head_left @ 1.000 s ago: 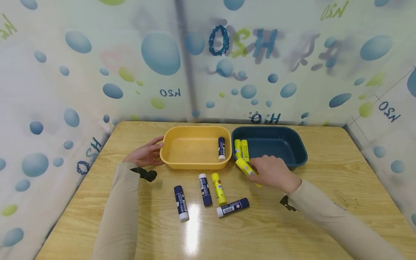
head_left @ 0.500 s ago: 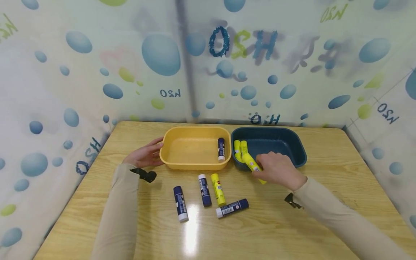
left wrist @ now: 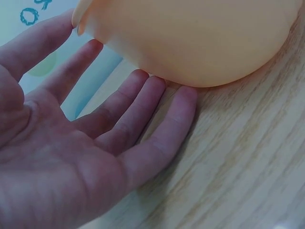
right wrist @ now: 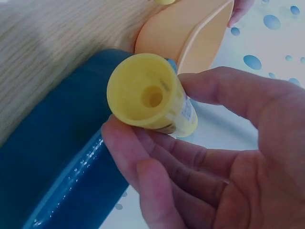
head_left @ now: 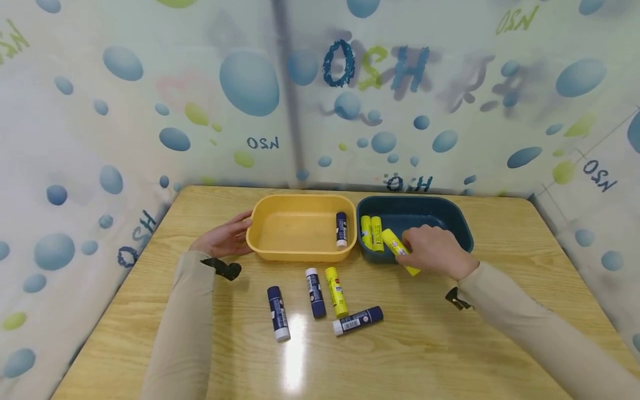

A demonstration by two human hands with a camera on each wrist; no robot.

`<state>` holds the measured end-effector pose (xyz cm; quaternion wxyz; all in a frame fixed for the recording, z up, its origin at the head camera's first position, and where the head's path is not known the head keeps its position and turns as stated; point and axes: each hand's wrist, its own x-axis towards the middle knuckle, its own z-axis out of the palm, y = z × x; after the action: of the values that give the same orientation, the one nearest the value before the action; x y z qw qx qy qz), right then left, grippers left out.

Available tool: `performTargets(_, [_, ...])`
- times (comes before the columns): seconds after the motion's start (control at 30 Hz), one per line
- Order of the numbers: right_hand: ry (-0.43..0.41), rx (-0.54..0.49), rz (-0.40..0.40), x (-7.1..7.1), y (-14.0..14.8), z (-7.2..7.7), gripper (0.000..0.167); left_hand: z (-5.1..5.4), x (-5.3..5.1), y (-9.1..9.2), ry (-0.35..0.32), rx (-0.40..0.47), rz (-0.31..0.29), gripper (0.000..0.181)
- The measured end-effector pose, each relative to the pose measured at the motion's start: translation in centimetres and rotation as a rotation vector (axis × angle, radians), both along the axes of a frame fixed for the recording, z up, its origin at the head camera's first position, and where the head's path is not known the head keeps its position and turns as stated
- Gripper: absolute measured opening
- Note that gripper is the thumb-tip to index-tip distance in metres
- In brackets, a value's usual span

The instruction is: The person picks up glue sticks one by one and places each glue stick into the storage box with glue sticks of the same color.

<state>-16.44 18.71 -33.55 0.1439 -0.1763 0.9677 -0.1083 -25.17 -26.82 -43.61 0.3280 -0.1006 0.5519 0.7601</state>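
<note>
My right hand (head_left: pixel 434 251) pinches a yellow glue stick (head_left: pixel 400 250) between thumb and fingers, tilted over the near rim of the dark blue bin (head_left: pixel 462 233). In the right wrist view, the hollow end of that glue stick (right wrist: pixel 138 90) faces the camera. Two yellow glue sticks (head_left: pixel 376 233) lie side by side in the bin's left end. With its fingers extended, my left hand (head_left: pixel 222 238) touches the left end of the orange bin (head_left: pixel 300 256); the left wrist view shows the fingertips against its wall. Inside that bin, at its right end, lies one navy glue stick (head_left: pixel 341 229).
Several glue sticks lie on the wooden table (head_left: pixel 410 355) in front of the bins: a navy one (head_left: pixel 278 314) at left, another navy one (head_left: pixel 315 293), a yellow one (head_left: pixel 336 291), and a navy one lying crosswise (head_left: pixel 358 321). A patterned wall covering (head_left: pixel 320 128) stands behind the table.
My right hand has moved right and slightly away from me with the yellow glue stick, from the blue bin's near left corner along its near rim. The left hand stays at the orange bin.
</note>
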Motion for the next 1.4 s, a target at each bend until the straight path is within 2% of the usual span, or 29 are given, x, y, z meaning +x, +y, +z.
performTargets(0.33, [-0.024, 0.054, 0.005, -1.5, 0.2, 0.4, 0.021, 0.0, 0.1, -0.1, 0.006, -0.003, 0.005, 0.061])
performTargets(0.67, [-0.044, 0.091, -0.053, -3.8, -0.2, 0.2, 0.028, 0.1, 0.3, -0.1, -0.012, 0.024, 0.015, 0.058])
performTargets(0.83, [-0.139, 0.081, -0.074, -5.6, -0.1, 0.0, 0.029, 0.0, 0.4, -0.1, 0.0, -0.002, 0.005, 0.059])
performTargets(0.97, [-0.231, 0.087, -0.125, -7.3, 0.2, -0.2, 0.03, -0.1, 0.2, -0.1, 0.008, -0.004, 0.002, 0.059])
performTargets(1.2, [-0.372, 0.079, -0.178, -9.5, 0.7, -1.1, 0.029, -0.2, 0.1, 0.0, 0.016, -0.005, -0.008, 0.06])
performTargets(1.4, [-0.399, 0.123, -0.192, -10.5, 0.0, -1.8, 0.031, 0.0, 0.2, 0.1, 0.019, -0.014, -0.005, 0.06])
